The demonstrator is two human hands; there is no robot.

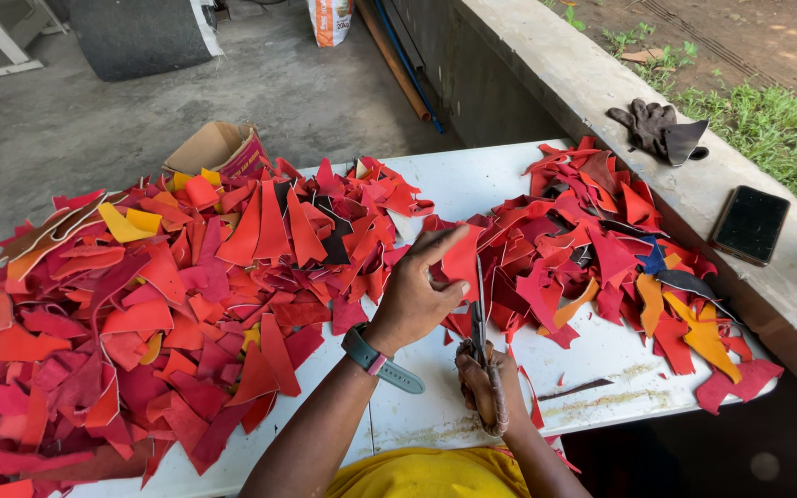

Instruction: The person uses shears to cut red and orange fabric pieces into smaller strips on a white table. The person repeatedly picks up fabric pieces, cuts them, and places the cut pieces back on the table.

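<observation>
The white table [435, 184] carries two heaps of red and orange leather scraps [168, 304], one either side. Left hand [417, 295] fingers pinch a red leather piece [461, 258] taut above the table's bare middle; right hand [483, 387] fingers wrap the scissors [480, 318], steadying the cut.

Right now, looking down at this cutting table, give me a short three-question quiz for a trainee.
1. True or false: the right hand grips the scissors.
2. What does the left hand hold? A) red scrap B) phone C) glove
3. The phone lies on the concrete ____.

Key: 1 true. 2 A. 3 ledge, near the dark gloves, off the white table.
</observation>
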